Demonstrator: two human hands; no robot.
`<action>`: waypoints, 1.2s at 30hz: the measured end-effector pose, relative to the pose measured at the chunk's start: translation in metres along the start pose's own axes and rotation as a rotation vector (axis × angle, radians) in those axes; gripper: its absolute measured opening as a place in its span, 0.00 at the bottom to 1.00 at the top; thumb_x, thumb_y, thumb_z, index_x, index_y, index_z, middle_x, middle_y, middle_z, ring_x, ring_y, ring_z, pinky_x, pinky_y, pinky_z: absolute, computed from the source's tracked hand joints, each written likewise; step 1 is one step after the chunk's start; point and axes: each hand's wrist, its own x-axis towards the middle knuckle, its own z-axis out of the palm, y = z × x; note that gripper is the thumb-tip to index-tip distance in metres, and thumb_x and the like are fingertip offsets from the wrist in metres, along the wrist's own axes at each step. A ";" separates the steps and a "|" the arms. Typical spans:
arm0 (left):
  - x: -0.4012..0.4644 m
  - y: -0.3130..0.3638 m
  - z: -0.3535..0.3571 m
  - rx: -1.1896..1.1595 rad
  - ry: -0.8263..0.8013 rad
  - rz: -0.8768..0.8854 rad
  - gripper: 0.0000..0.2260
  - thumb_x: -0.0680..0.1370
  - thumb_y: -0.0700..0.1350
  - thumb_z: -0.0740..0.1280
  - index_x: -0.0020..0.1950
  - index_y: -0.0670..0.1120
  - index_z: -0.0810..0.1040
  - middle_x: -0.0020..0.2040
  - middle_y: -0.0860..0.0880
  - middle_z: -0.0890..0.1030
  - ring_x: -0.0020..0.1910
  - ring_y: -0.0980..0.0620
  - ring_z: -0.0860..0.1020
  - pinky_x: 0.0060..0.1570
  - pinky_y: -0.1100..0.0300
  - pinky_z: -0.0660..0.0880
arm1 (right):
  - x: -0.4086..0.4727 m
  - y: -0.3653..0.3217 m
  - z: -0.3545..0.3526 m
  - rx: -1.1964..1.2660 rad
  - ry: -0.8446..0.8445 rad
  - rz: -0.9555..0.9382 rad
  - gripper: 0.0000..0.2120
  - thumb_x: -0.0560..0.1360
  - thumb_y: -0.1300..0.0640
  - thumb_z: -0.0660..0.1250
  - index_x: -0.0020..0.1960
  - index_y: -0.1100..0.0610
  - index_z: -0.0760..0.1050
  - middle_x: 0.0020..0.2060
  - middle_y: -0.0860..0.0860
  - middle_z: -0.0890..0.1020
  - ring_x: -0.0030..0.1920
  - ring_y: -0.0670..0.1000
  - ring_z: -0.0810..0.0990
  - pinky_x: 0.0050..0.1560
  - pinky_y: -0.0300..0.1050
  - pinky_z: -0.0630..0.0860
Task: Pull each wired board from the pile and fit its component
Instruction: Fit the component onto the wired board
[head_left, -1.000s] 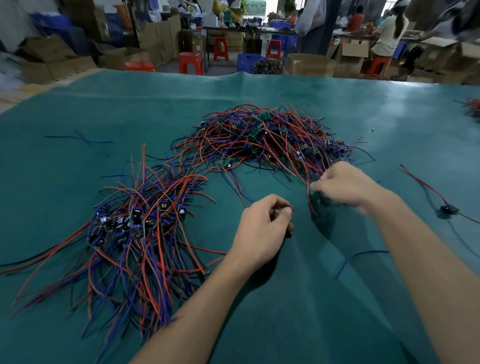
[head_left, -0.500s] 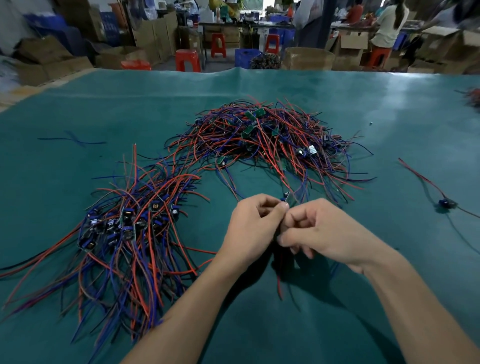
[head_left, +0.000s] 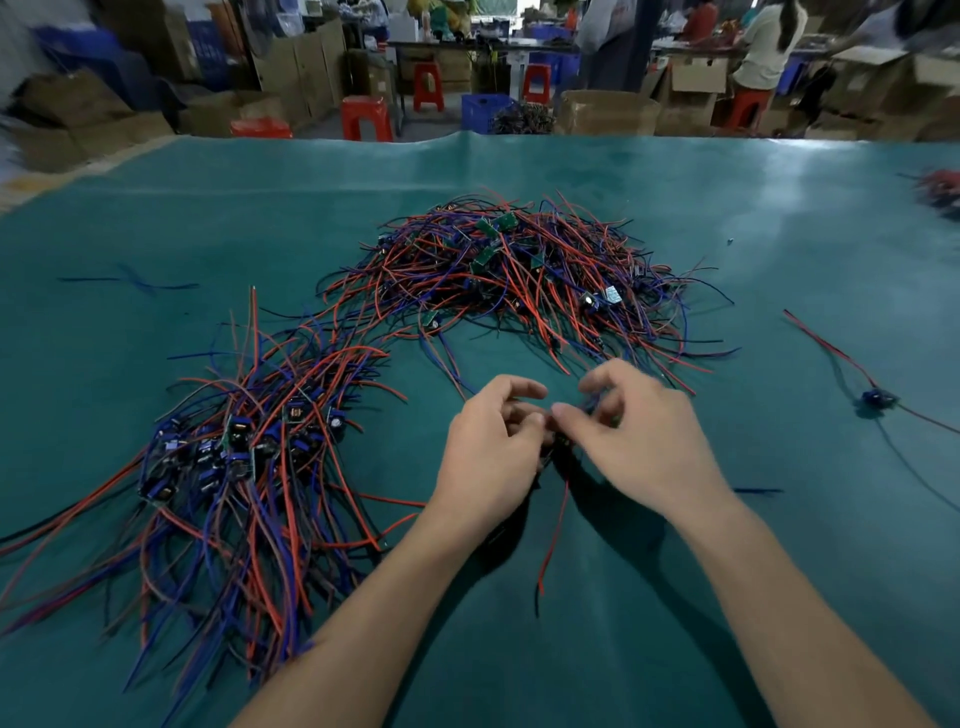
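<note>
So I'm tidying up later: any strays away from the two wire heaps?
Yes. One wired board lies alone at the right of the green mat, far from the heaps. Loose blue wires sit far left, and a short blue wire piece lies beside the right forearm.

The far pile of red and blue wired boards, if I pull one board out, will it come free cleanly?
Probably not: in the far pile the thin leads cross and loop, so neighbours would likely drag along. The leads look floppy, like the red wire hanging limp below the hands. Each board seems light.

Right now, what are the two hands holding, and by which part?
Both hands meet on one small wired board: the left hand and right hand pinch it between fingertips, its red wire hanging below. The exact grip point is hidden.
</note>
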 end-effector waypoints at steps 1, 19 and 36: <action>0.000 0.000 0.000 -0.001 0.009 -0.006 0.14 0.78 0.30 0.61 0.52 0.48 0.78 0.43 0.45 0.83 0.33 0.53 0.79 0.36 0.56 0.77 | -0.001 -0.003 0.005 -0.065 -0.001 -0.028 0.17 0.70 0.36 0.73 0.49 0.46 0.77 0.32 0.45 0.80 0.41 0.52 0.80 0.44 0.48 0.77; -0.010 0.016 -0.005 -0.218 -0.219 0.011 0.11 0.85 0.45 0.61 0.47 0.45 0.80 0.34 0.49 0.83 0.29 0.56 0.77 0.25 0.68 0.68 | -0.004 -0.013 -0.013 0.815 -0.123 0.086 0.14 0.71 0.74 0.70 0.43 0.55 0.79 0.32 0.51 0.83 0.29 0.45 0.74 0.25 0.37 0.66; -0.012 0.014 -0.005 -0.028 -0.335 0.034 0.13 0.84 0.41 0.62 0.50 0.34 0.83 0.30 0.49 0.78 0.28 0.54 0.72 0.30 0.68 0.69 | -0.003 -0.016 -0.016 1.157 -0.070 0.240 0.15 0.59 0.61 0.78 0.42 0.57 0.77 0.42 0.60 0.81 0.41 0.53 0.79 0.34 0.37 0.74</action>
